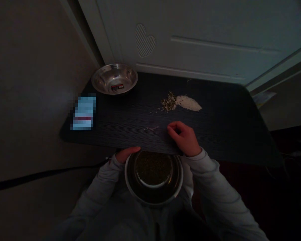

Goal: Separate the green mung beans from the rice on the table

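Left hand [126, 154] gripping the rim of round steel bowl [154, 177] at 10 o'clock, right hand [184, 138] with fingers curled together on dark ribbed table [228, 134], holding nothing visible

Steel bowl [154, 187] of dark grains, upright below table edge.

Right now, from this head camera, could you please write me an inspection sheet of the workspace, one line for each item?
Surface: dark table, wood-grain look, dimly lit.
Job's things: bowl with dark grains inside, held below the table's near edge; mixed pile of greenish and white grains on the table; a few stray grains near the right hand.
Clutter: empty steel bowl with a sticker, far left corner; blurred box at the left edge.
Grippers: left hand grips the bowl's rim; right hand rests on the table, fingers curled.
Cables: dark cable on the floor, left.
Surroundings: white panel with a heart cut-out behind the table.
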`<state>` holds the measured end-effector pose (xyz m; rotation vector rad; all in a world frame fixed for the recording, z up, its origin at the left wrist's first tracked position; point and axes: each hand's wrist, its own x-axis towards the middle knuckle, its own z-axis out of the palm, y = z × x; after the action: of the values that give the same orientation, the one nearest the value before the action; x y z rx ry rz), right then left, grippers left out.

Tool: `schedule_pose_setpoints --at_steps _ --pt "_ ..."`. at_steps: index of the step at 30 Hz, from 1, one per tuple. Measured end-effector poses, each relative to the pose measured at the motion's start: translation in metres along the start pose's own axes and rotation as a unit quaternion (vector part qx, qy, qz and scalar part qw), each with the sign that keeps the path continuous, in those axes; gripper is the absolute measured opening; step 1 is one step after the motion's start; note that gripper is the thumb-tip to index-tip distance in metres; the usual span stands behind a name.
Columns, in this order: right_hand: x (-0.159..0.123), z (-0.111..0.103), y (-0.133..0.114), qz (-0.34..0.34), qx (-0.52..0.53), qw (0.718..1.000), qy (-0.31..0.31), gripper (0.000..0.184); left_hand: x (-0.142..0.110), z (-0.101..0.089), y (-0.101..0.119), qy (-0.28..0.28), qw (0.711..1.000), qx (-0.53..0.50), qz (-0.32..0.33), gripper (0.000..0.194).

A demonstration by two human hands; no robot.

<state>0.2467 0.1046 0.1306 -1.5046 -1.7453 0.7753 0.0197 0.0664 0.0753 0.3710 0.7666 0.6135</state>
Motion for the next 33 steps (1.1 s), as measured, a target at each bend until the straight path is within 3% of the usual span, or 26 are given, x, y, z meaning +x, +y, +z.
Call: schedule_pose_setpoints --at_steps 11,21,28,33 --pt "0.015 0.009 -0.009 -0.054 -0.008 0.998 -0.033 0.012 -0.001 0.000 0.001 -0.003 0.999 -0.011 -0.032 0.024" --pt "0.016 0.014 -0.009 -0.058 -0.011 0.997 -0.044 0.012 -0.001 -0.001 -0.002 0.000 1.000 -0.027 -0.006 0.029" --pt "0.008 0.018 -0.013 -0.020 -0.059 0.998 -0.003 0.011 -0.001 -0.003 -0.002 0.012 0.999 -0.034 -0.009 0.037" --pt "-0.002 0.020 -0.013 0.018 -0.133 0.990 0.043 0.012 -0.001 -0.002 -0.002 0.010 1.000 -0.017 -0.005 0.027"
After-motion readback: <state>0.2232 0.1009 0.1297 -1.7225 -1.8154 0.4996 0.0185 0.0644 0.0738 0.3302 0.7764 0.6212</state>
